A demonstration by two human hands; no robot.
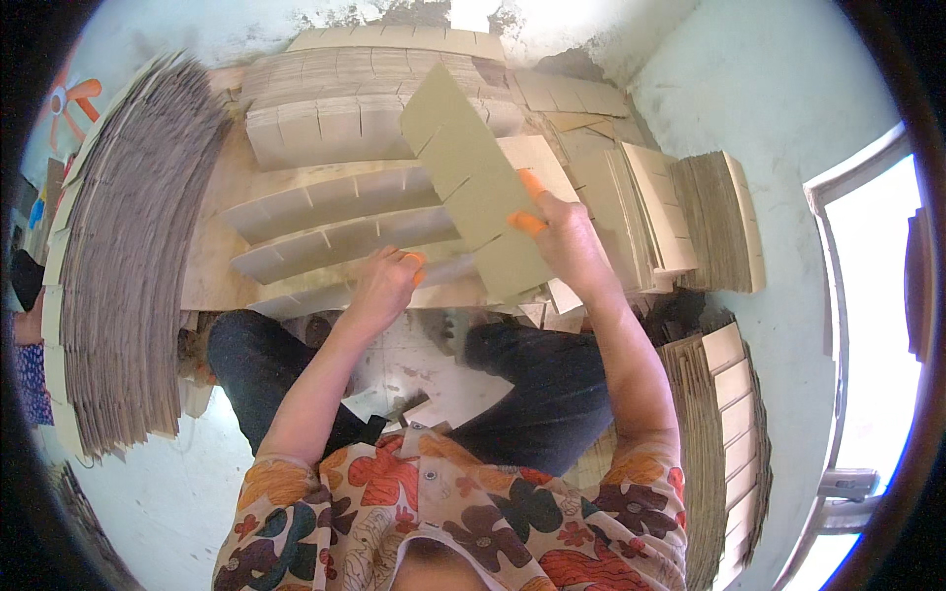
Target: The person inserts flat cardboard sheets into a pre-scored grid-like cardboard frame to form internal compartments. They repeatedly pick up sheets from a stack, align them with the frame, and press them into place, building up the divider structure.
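Observation:
A notched cardboard strip (478, 182) is raised at a slant over the table, gripped near its right edge by my right hand (567, 231). Orange covers show on that hand's fingertips. My left hand (382, 288) is closed, an orange cover on a fingertip, beside the nearest of several slotted cardboard strips. What its fingers hold, if anything, is hidden. Two more slotted strips stand on edge farther off, a middle strip (335, 244) and a far strip (325, 205), roughly parallel. The raised strip covers their right ends.
Behind the strips lies a long cardboard stack (335, 133). A tall curved stack (138, 256) fills the left side. More cardboard stacks (714, 222) stand at right, with another low stack (724, 433) beside my right arm. An orange fan (69, 103) is at far left.

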